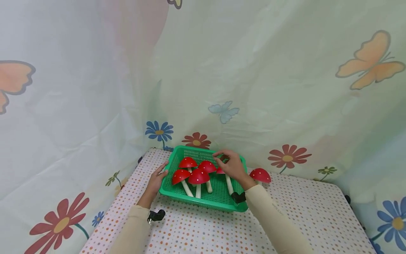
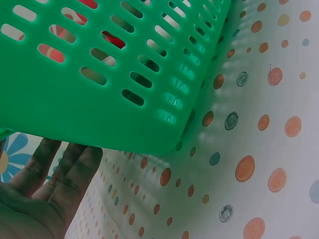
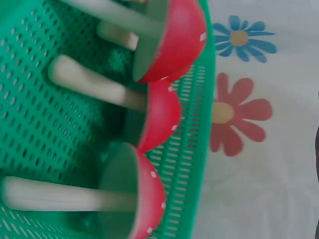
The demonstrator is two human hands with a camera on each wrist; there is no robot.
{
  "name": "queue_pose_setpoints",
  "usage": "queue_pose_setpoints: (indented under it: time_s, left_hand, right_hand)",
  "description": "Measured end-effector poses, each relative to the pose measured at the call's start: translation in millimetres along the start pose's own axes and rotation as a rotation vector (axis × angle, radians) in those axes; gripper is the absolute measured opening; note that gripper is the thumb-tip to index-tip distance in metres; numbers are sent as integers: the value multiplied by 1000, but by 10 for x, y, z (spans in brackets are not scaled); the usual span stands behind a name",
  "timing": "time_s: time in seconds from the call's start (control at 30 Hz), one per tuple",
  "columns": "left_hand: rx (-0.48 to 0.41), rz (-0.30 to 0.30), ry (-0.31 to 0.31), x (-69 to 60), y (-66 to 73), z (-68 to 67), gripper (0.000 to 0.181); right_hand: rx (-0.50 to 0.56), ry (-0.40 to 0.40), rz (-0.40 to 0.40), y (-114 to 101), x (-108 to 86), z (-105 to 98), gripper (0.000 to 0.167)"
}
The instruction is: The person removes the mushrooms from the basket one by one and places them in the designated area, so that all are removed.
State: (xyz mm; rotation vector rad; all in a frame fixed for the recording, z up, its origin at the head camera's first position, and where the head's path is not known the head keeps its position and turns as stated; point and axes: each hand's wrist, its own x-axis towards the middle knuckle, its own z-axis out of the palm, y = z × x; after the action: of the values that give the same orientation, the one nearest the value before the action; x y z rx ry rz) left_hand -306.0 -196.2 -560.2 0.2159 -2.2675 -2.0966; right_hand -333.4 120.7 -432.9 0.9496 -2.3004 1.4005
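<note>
A green plastic basket (image 1: 203, 201) holds several toy mushrooms (image 1: 198, 176) with red, white-dotted caps and pale stems. My left hand (image 1: 155, 181) is at the basket's left side, its straight fingers (image 2: 75, 179) touching the outer wall near the rim. Over the right half of the basket is my right hand (image 1: 233, 165), fingers bent and thumb apart, with nothing seen between them. Just below it lies one mushroom (image 1: 229, 184), its cap partly hidden by the hand. The right wrist view shows mushrooms (image 3: 149, 194) lying along the basket's side, but no fingers.
Another red-capped mushroom (image 1: 260, 175) is on the table outside the basket, to its right, partly behind my right wrist. The table has a dotted cloth (image 1: 196, 233). A flower-and-butterfly printed curtain (image 1: 269, 106) rises behind the table and on both sides.
</note>
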Motion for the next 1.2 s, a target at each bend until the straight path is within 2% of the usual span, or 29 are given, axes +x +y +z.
queue_pose_setpoints:
  time_s: [0.1,0.3,0.5,0.6,0.73,0.8,1.0,1.2]
  left_hand:
    - [-5,-15,18,0,-28,11,46]
    - [1,6,1,17,-71,56,47]
    - [-6,11,-7,12,-27,29,47]
    - [5,-3,-25,8,43,-15,48]
    - [12,-7,-26,24,49,-21,47]
    - [12,4,-15,36,13,-16,46]
    - [12,3,0,51,-37,3,45]
    - [12,-2,5,49,-24,3,46]
  right_hand:
    - [32,-73,4,-4,64,62,11]
    - [57,-178,127,248,-1,187,13]
    - [61,-369,113,621,-71,324,15]
    - [79,-436,111,760,-76,364,23]
    - [116,-507,110,841,-114,369,31]
    - [119,-526,106,848,-125,375,32]
    - [37,-531,89,841,-128,400,26]
    - [-67,-434,40,847,-139,412,20]
